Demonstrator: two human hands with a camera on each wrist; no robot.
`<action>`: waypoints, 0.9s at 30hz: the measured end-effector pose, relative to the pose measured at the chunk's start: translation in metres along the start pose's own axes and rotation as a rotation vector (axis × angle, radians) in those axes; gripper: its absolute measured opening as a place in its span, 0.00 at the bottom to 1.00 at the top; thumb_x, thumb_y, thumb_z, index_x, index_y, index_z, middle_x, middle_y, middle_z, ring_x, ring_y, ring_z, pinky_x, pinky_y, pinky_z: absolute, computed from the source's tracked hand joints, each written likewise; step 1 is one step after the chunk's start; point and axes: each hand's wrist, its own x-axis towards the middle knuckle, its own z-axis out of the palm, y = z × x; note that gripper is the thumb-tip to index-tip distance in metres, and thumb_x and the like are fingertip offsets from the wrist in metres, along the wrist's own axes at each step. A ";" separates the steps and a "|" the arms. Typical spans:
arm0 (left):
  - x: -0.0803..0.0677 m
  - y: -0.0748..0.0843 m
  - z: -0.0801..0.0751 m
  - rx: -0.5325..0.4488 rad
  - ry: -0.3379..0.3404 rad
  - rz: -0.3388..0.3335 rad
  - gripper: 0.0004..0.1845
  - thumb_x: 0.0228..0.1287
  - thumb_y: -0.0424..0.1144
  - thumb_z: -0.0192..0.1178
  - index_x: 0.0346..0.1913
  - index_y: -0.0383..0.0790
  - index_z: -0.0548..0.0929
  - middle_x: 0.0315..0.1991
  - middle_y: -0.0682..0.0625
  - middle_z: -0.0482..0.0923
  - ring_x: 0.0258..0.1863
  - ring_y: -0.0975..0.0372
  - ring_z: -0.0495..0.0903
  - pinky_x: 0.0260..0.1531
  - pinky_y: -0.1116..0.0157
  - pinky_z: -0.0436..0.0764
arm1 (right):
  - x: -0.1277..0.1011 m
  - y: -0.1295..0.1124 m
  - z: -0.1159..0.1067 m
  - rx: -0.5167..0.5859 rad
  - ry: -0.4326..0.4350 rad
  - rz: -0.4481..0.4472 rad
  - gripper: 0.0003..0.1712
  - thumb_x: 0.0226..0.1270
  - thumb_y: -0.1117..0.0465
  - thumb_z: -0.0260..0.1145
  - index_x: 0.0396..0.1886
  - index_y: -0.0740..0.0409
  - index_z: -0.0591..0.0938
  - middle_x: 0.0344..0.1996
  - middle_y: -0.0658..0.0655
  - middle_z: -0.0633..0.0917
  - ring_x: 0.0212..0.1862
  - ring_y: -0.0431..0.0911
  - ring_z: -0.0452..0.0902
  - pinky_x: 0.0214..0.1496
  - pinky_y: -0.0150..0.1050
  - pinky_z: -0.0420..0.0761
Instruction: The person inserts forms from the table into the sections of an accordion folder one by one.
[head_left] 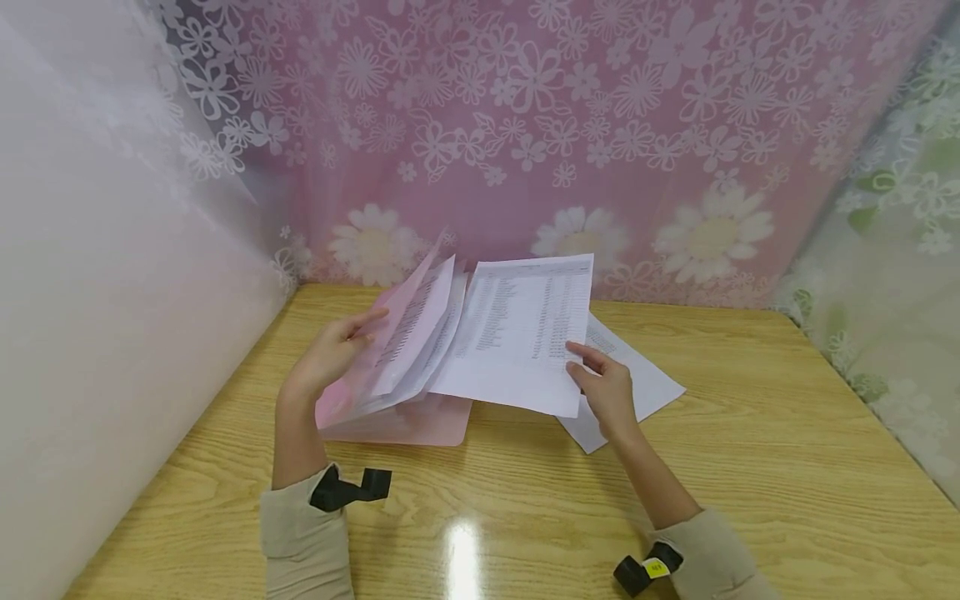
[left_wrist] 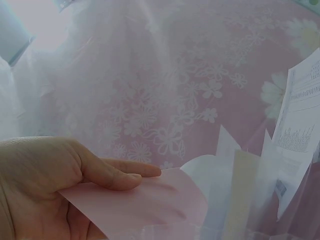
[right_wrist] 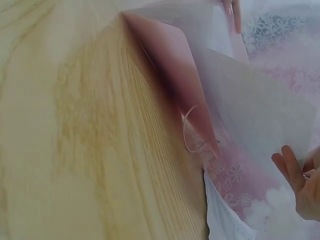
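While the left hand [head_left: 335,350] grips the pink plastic folder's [head_left: 397,421] raised cover, the right hand [head_left: 609,392] pinches a printed white paper sheet [head_left: 517,333].

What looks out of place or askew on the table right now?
Nothing is spilled or torn. The loose sheets lie askew on the table, partly under the printed page that the right hand holds. The left hand holds the pink folder open.
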 end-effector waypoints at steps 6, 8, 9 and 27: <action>-0.001 0.000 -0.001 0.001 0.002 -0.002 0.23 0.68 0.26 0.42 0.65 0.31 0.65 0.66 0.37 0.56 0.66 0.50 0.51 0.59 0.51 0.56 | -0.004 -0.003 0.005 -0.014 -0.030 0.020 0.20 0.62 0.68 0.60 0.55 0.63 0.78 0.51 0.62 0.78 0.40 0.43 0.77 0.34 0.31 0.78; -0.001 0.000 -0.001 0.001 0.003 0.000 0.23 0.68 0.26 0.42 0.65 0.31 0.65 0.66 0.37 0.56 0.66 0.50 0.51 0.59 0.51 0.56 | -0.005 -0.004 0.007 -0.017 -0.039 0.026 0.20 0.62 0.68 0.61 0.55 0.62 0.78 0.51 0.62 0.78 0.40 0.43 0.77 0.33 0.31 0.78; -0.001 0.000 -0.001 0.001 0.003 0.001 0.23 0.68 0.26 0.42 0.65 0.31 0.65 0.66 0.37 0.56 0.66 0.51 0.51 0.59 0.51 0.56 | -0.006 -0.005 0.008 -0.019 -0.045 0.028 0.20 0.62 0.68 0.61 0.55 0.62 0.78 0.51 0.62 0.78 0.40 0.44 0.78 0.33 0.31 0.78; -0.002 0.001 -0.003 -0.032 -0.001 -0.006 0.23 0.68 0.26 0.42 0.65 0.33 0.65 0.67 0.41 0.57 0.66 0.53 0.50 0.59 0.53 0.57 | -0.010 -0.009 0.013 -0.073 -0.092 0.040 0.19 0.62 0.65 0.62 0.54 0.59 0.79 0.49 0.61 0.80 0.38 0.44 0.78 0.33 0.32 0.77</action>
